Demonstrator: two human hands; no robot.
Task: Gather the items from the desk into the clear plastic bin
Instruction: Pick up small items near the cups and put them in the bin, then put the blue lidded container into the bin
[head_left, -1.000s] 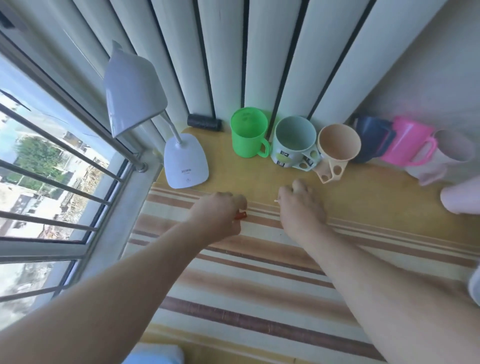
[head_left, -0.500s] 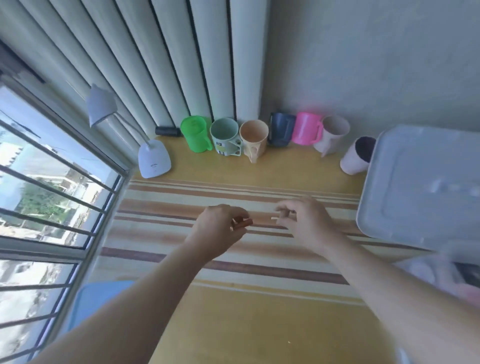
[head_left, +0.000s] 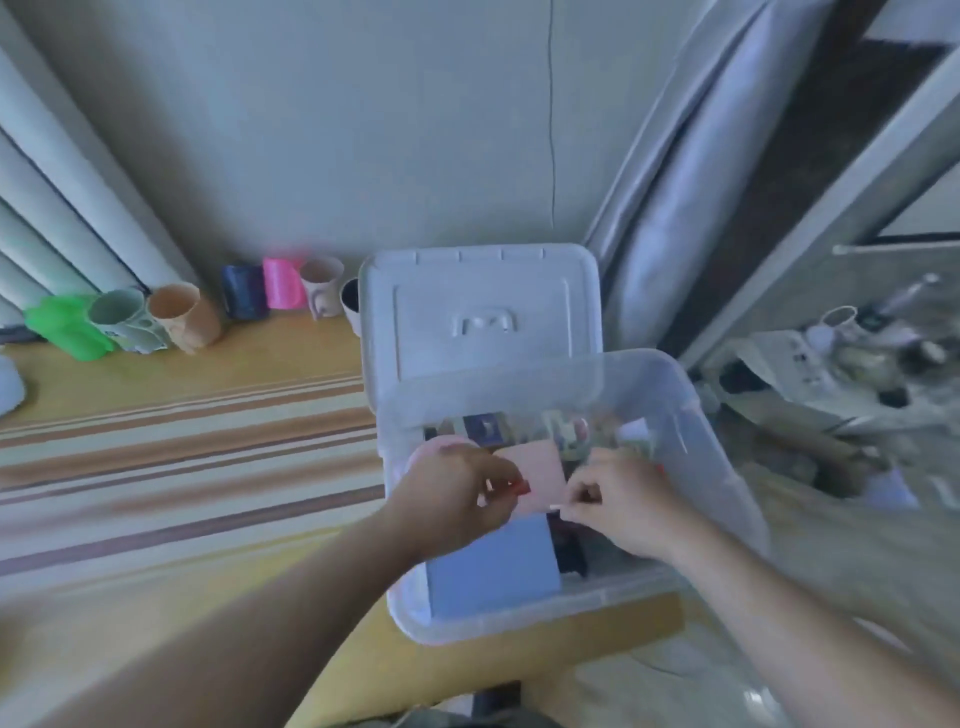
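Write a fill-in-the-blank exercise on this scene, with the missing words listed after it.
1. Both hands hover over the open clear plastic bin, the left hand pinching a small ____ object.
2. The bin's white lid lies on the desk, directly ____ the bin.
3. Inside the bin, nearest the camera, lies a flat ____ rectangular item.
4. In the row of mugs along the wall, the mug between the dark blue mug and the pale patterned mug is ____.

Missing words: red; behind; blue; pink

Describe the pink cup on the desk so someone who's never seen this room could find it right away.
Start at the clear plastic bin and its white lid lying behind it, then follow the row of cups along the wall to the lid's left. The pink cup stands between a dark navy cup and a pale cup; it is the only bright pink one.
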